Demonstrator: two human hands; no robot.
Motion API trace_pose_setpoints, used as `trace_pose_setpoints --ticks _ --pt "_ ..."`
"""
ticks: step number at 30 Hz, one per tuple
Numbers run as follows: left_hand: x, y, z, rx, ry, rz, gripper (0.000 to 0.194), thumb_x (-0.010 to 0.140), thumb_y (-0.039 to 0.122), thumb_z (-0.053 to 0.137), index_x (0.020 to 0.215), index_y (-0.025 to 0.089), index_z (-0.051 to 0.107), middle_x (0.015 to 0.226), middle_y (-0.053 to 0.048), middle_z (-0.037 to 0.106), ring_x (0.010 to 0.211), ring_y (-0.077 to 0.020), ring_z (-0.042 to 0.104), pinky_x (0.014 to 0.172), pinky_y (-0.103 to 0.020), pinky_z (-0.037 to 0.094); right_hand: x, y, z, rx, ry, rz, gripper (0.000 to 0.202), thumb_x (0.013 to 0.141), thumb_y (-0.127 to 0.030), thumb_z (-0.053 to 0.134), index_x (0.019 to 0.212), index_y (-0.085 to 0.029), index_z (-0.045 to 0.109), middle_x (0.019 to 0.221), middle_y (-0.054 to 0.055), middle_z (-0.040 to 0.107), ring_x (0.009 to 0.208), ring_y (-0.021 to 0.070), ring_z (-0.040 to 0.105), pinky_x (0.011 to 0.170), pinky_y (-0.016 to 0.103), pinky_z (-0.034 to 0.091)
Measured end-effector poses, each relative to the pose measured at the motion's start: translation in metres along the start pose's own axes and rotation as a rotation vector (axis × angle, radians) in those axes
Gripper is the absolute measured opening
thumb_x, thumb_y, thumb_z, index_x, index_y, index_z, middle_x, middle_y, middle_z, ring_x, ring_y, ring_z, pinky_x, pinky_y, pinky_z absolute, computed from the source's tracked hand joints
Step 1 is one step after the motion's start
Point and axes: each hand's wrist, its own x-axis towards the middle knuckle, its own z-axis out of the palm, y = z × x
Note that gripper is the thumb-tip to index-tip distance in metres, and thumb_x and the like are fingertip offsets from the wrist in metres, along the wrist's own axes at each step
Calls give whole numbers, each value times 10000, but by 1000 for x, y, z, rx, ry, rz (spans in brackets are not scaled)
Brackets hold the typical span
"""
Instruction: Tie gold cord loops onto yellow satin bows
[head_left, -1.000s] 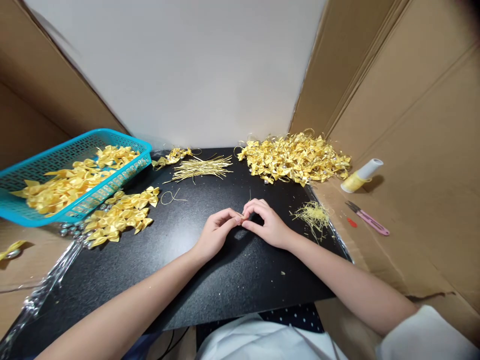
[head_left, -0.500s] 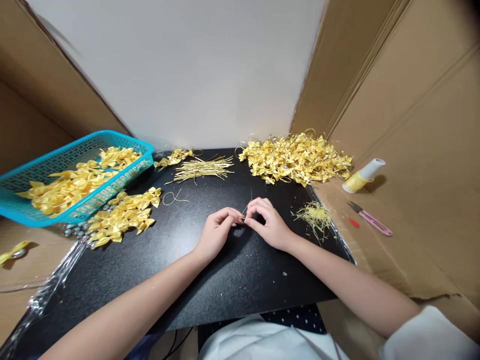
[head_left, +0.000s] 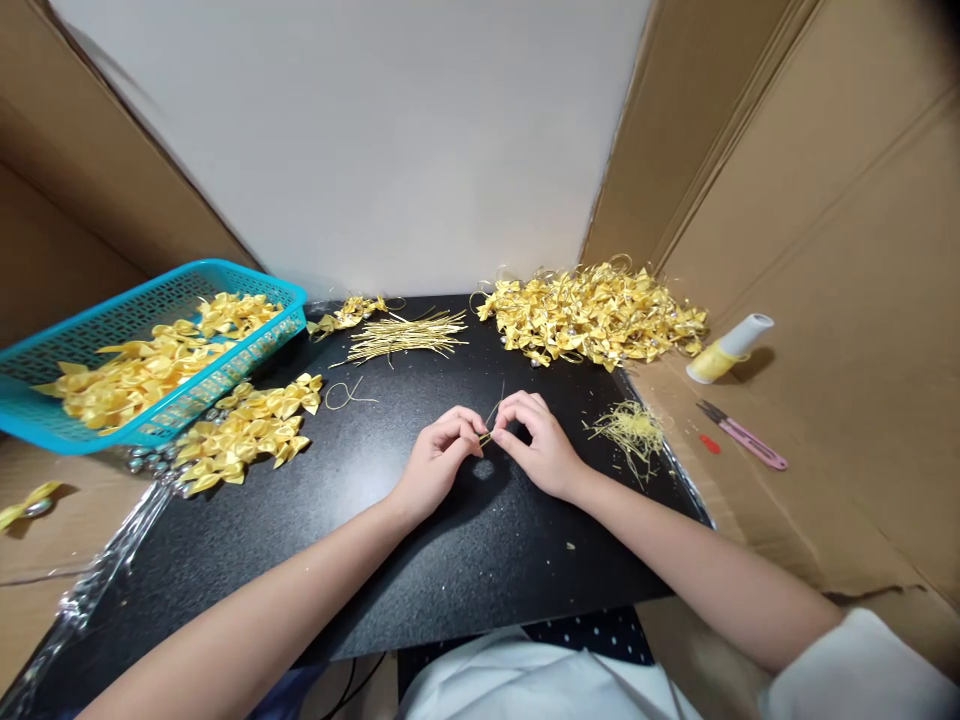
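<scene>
Over the middle of the black table [head_left: 450, 570], my left hand [head_left: 442, 455] and my right hand [head_left: 536, 445] meet fingertip to fingertip. Both pinch a thin gold cord [head_left: 486, 437], and one strand of it sticks up between them. The exact hold is partly hidden by the fingers. Ahead of my hands lies a bundle of cut gold cords [head_left: 409, 337]. A single looped cord [head_left: 346, 394] rests to the left, beside a group of yellow ribbon bows [head_left: 247, 430].
A blue basket [head_left: 206, 397] of yellow bows stands at left, silver bells [head_left: 150, 462] beside it. Finished-looking bows with cords [head_left: 592, 315] are heaped at back right. Cord scraps [head_left: 631, 430], pink-handled snips [head_left: 746, 437], a red piece [head_left: 709, 444] and a spool [head_left: 727, 350] lie right.
My fingertips have shifted slightly around the cord, and a bit more of it shows between them. The other things stay where they were.
</scene>
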Motion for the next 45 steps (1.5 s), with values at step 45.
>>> trace_pose_setpoints --ticks 45 --pt "1 0 1 159 15 60 228 836 289 609 650 168 663 769 -42 634 718 -148 558 663 -258 417 -4 -8 2 -210 67 -12 114 813 -316 714 769 -230 653 875 22 659 898 210 555 829 403 356"
